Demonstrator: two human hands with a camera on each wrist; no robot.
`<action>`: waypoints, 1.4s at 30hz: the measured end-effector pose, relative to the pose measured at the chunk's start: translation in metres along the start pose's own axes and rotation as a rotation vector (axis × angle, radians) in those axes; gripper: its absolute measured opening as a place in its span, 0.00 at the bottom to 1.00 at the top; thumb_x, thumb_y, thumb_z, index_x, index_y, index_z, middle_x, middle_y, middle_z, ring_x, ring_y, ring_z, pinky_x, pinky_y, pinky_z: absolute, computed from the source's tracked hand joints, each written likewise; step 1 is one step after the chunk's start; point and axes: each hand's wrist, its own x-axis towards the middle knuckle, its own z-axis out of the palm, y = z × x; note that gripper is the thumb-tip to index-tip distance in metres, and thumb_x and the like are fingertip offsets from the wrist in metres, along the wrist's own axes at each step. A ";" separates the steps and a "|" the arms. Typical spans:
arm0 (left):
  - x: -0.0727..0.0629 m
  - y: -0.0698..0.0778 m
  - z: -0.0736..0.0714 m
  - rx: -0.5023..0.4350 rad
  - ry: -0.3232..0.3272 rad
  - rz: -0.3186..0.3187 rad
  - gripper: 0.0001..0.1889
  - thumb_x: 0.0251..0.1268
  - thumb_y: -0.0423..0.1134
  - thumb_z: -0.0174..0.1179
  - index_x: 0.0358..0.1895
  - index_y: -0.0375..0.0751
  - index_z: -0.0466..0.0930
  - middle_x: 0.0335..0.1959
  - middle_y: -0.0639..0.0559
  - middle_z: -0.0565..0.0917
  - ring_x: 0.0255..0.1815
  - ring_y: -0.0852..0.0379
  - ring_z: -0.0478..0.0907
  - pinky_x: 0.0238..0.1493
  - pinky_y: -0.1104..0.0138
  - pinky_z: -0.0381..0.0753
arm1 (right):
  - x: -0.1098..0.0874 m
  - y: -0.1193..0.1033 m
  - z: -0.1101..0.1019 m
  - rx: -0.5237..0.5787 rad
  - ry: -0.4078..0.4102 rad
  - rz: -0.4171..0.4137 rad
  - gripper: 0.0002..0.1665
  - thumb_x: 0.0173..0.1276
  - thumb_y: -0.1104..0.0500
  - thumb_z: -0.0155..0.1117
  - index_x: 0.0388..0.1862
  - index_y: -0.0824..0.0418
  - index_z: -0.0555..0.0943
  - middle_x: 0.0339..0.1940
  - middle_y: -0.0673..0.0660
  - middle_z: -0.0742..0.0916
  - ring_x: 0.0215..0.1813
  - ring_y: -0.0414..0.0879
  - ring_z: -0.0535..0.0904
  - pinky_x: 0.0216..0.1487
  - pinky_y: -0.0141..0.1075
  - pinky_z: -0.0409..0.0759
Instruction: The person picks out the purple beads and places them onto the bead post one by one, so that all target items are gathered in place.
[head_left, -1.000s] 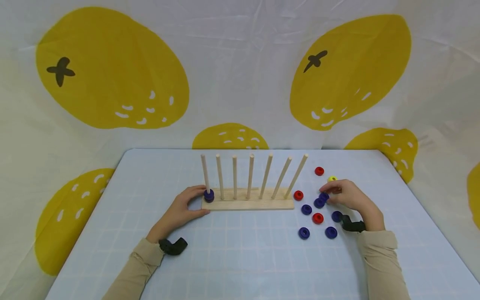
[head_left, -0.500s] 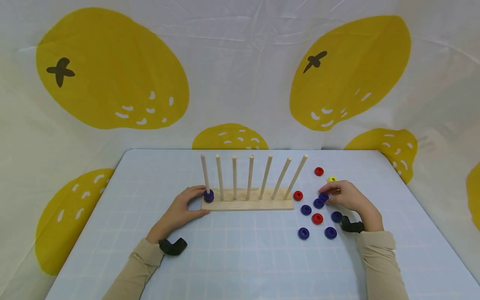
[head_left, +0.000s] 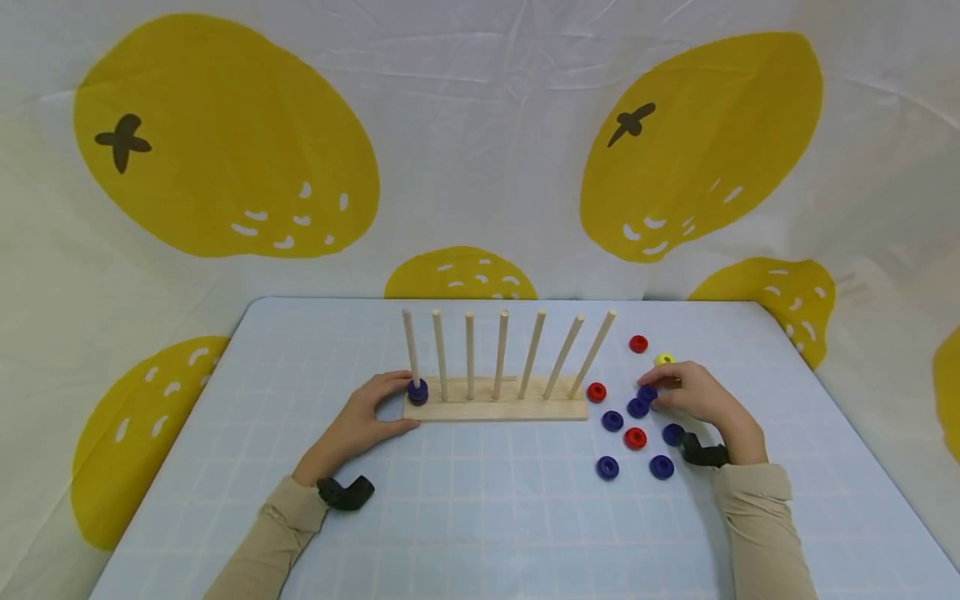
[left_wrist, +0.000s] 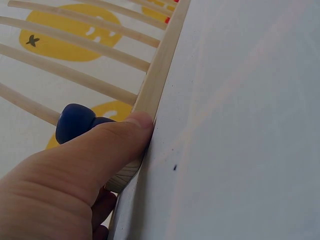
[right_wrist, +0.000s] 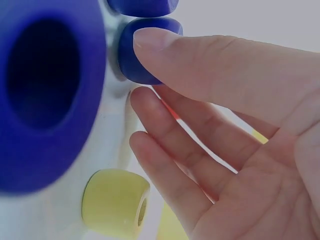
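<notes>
A wooden peg stand (head_left: pixel 495 409) with several upright pegs lies across the middle of the table. Blue beads (head_left: pixel 417 392) are stacked low on its leftmost peg. My left hand (head_left: pixel 367 417) grips the stand's left end; in the left wrist view the thumb (left_wrist: pixel 115 137) presses along the front edge, beside the blue beads (left_wrist: pixel 75 123). Over on the right, my right hand (head_left: pixel 693 392) pinches a blue bead (head_left: pixel 647 394), which sits against another blue bead (head_left: pixel 637 407). The right wrist view has the thumb (right_wrist: pixel 165 50) across the pinched bead (right_wrist: pixel 142 70).
Loose red beads (head_left: pixel 635 438) and blue beads (head_left: pixel 662 467) are scattered right of the stand. Beyond the right hand is a yellow bead (head_left: pixel 664 360), partly covered. A blue bead (head_left: pixel 673 434) lies by the right wrist camera (head_left: pixel 703 451). A lemon-printed cloth (head_left: pixel 480 125) hangs behind the table.
</notes>
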 end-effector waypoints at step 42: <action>0.001 0.000 0.000 0.001 0.003 0.006 0.32 0.51 0.40 0.78 0.62 0.39 0.78 0.66 0.47 0.75 0.69 0.46 0.69 0.69 0.50 0.67 | -0.019 -0.034 -0.016 0.177 0.181 -0.158 0.21 0.68 0.57 0.69 0.58 0.63 0.80 0.53 0.60 0.84 0.51 0.49 0.83 0.48 0.25 0.81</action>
